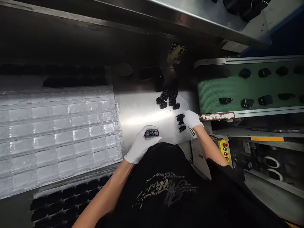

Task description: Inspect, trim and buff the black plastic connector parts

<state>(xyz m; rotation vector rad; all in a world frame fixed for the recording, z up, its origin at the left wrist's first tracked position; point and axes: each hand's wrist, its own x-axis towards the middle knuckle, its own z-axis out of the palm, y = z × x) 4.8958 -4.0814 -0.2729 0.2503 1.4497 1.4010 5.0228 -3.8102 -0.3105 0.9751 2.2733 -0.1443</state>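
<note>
Both hands wear white gloves. My left hand [142,144], low in the middle of the view, holds a black oblong part [151,133] between thumb and fingers, its detailed face upward. To the right, my right hand [192,119] rests at the metal table's right side, beside a few small black pieces [180,118]; its fingertips touch or nearly touch them, and whether it grips one is hidden. Farther back on the steel table [140,110] lies a loose pile of small black pieces [169,95].
A clear plastic tray with many square pockets [59,136] covers the left. A green conveyor belt [209,91] carrying several black parts runs at the right. Below it is a yellow button box [224,149]. A metal shelf [190,15] crosses above.
</note>
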